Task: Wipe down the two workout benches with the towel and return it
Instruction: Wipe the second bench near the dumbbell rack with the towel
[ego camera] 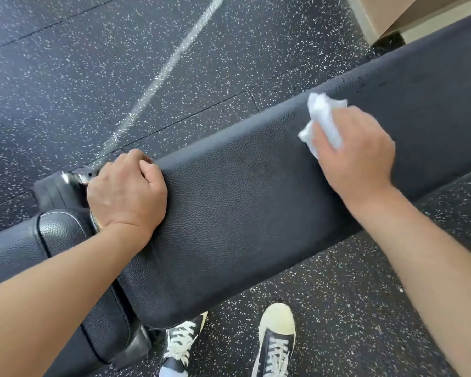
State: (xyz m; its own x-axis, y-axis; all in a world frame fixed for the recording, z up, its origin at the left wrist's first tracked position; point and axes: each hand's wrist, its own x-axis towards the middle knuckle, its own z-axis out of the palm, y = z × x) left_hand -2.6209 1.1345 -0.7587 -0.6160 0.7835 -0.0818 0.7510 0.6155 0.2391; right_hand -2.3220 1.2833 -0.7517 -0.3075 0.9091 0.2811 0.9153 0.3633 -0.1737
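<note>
speckled black rubber floor lies under a long black padded bench. right hand pinches a crumpled white towel against the bench's far edge; left hand, fingers curled, grips the pad's end.

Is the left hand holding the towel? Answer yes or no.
No. The white towel sits under the right hand on the black bench pad, while the left hand grips the pad's end.
</note>
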